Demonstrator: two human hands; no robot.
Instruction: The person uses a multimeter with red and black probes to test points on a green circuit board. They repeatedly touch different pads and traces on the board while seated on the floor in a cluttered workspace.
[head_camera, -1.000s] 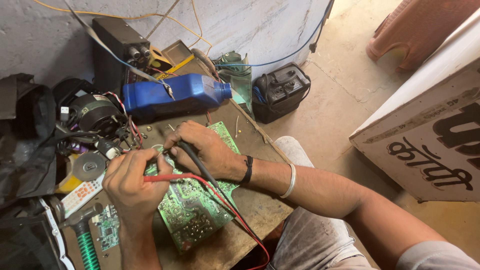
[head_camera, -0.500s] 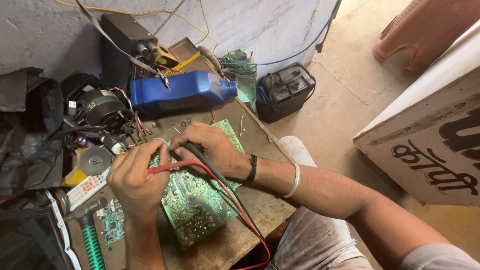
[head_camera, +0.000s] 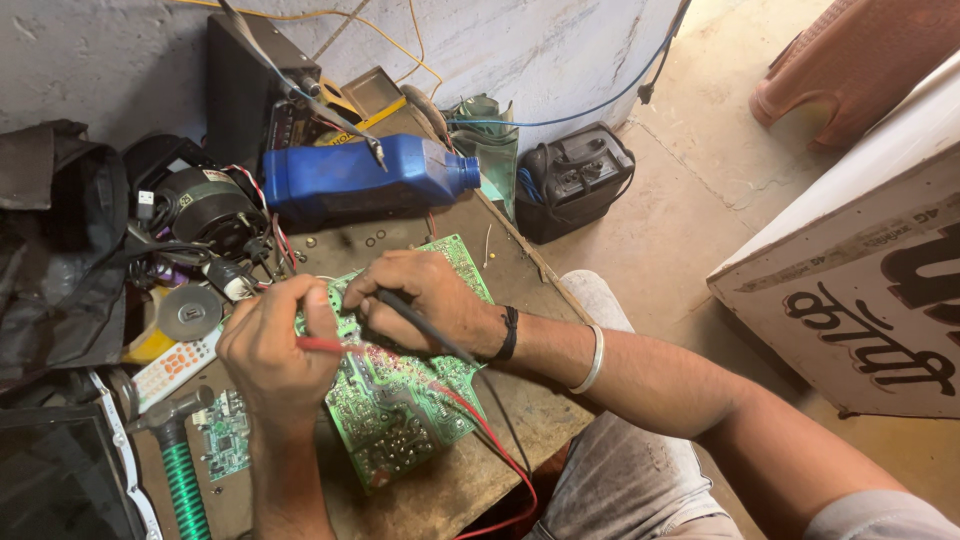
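Note:
A green circuit board (head_camera: 400, 420) lies on a worn wooden worktop (head_camera: 520, 420). My left hand (head_camera: 275, 350) grips a red test probe (head_camera: 325, 345), its tip touching the board near the upper left. My right hand (head_camera: 425, 300) holds a black test probe (head_camera: 420, 322), pressed onto the board close to the red one. Red and black leads (head_camera: 480, 420) trail from the probes across the board toward my lap. The probe tips are hidden by my fingers.
A blue plastic bottle (head_camera: 360, 180) lies behind the board. A black motor (head_camera: 205, 205) with wires, a grey disc (head_camera: 188, 312), a remote control (head_camera: 170, 368), a green-handled hammer (head_camera: 175, 470) and a small board (head_camera: 225, 435) sit left. A black box (head_camera: 580, 180) stands on the floor; a white carton (head_camera: 860, 290) is right.
The view has shifted slightly, so the worktop sits higher and more to the right. Both hands stay on the board with the probes, which have shifted little.

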